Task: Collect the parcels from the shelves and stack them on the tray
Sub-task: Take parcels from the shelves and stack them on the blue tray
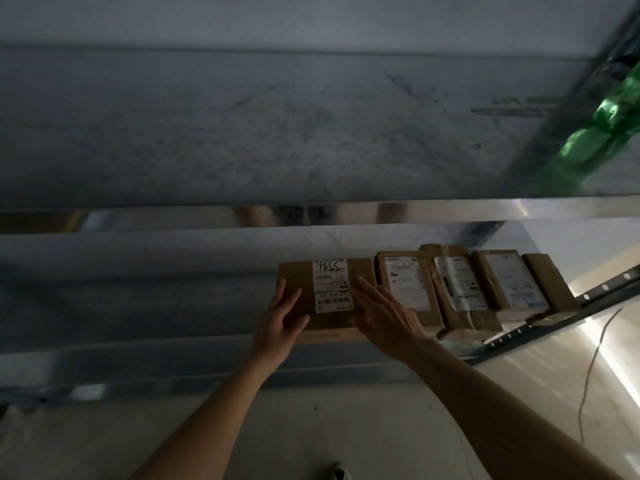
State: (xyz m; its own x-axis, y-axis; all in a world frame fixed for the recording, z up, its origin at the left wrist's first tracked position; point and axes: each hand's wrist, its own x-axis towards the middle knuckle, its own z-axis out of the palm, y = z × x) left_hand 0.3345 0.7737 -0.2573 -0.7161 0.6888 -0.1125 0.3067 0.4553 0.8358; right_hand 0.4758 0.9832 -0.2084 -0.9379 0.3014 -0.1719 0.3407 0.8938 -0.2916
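A brown cardboard parcel [329,271] with white labels and a handwritten number lies at the front of a metal shelf [173,306]. My left hand [280,323] rests on its left part with fingers straight and thumb spread. My right hand [384,317] lies flat against its right part, fingers straight. To the right stand several more brown parcels in a row: one with a white label [407,289], a taped one [457,289], another labelled one [509,285] and a plain one [547,285]. No tray is in view.
An upper metal shelf [311,133] spans the view above, its shiny front rail [450,209] just over the parcels. A green plastic-wrapped thing [606,126] hangs at the upper right. A perforated shelf rail [554,317] runs on the right. A thin cable [595,358] lies on the pale floor.
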